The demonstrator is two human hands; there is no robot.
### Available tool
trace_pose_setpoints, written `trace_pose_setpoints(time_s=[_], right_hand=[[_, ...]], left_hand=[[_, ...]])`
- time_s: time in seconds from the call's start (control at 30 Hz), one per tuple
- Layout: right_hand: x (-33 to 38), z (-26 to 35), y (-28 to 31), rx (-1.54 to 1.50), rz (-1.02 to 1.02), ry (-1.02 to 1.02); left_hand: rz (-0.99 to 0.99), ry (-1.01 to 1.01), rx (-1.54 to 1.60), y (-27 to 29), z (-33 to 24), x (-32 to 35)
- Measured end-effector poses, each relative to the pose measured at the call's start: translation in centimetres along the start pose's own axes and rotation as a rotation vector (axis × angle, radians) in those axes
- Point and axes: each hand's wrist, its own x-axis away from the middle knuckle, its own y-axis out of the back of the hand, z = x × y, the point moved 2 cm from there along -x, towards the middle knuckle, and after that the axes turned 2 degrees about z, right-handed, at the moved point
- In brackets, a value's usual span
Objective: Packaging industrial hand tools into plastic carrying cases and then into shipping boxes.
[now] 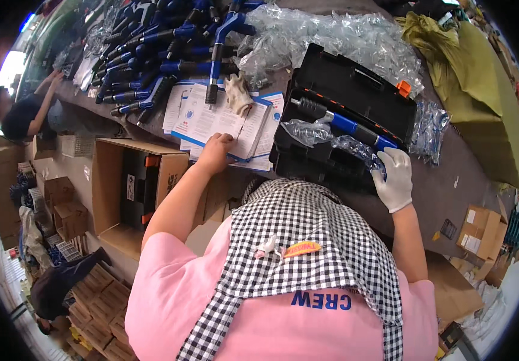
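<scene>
On the stack of printed leaflets [202,120], my bare left hand [216,153] has its fingers curled at the edge of a blue-bordered sheet. My right hand [394,180], in a white glove, closes around a clear plastic bag [356,147] at the near right corner of an open black case [362,90]. Inside the case lies a blue and black power tool [341,122], its ribbed black end to the left. Another clear bag [307,132] sits beside it. A loose white glove [238,95] rests on the leaflets.
Several similar blue and black tools [145,66] are piled at far left. Clear plastic bags [332,39] heap behind the case; wrapped parts [429,132] lie right of it. A cardboard box [169,180] holding black cases stands at left. Other people work at far left.
</scene>
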Motion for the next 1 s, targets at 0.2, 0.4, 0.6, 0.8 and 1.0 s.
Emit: trace_pose_setpoints(time_s=[0.2,0.4,0.6,0.8,1.0], right_hand=[[0.1,-0.2,0.2,0.024,0.003,0.022],[0.3,0.2,0.3,0.047,0.011,0.009],[0.5,0.1,0.3,0.071,0.012,-0.014],[0.6,0.4,0.4,0.087,0.024,-0.037],[0.5,0.9,0.8,0.100,0.015,-0.052]], left_hand=[[0.053,0.006,0.050,0.8,0.2,-0.4],[0.038,0.001,0.047,0.7,0.2,-0.1],[-0.057,-0.049,-0.094,0.0,-1.5,0.3],[-0.080,-0.046,0.015,-0.8,-0.6,0.4],[-0.053,-0.032,0.083,-0.7,0.0,0.1]])
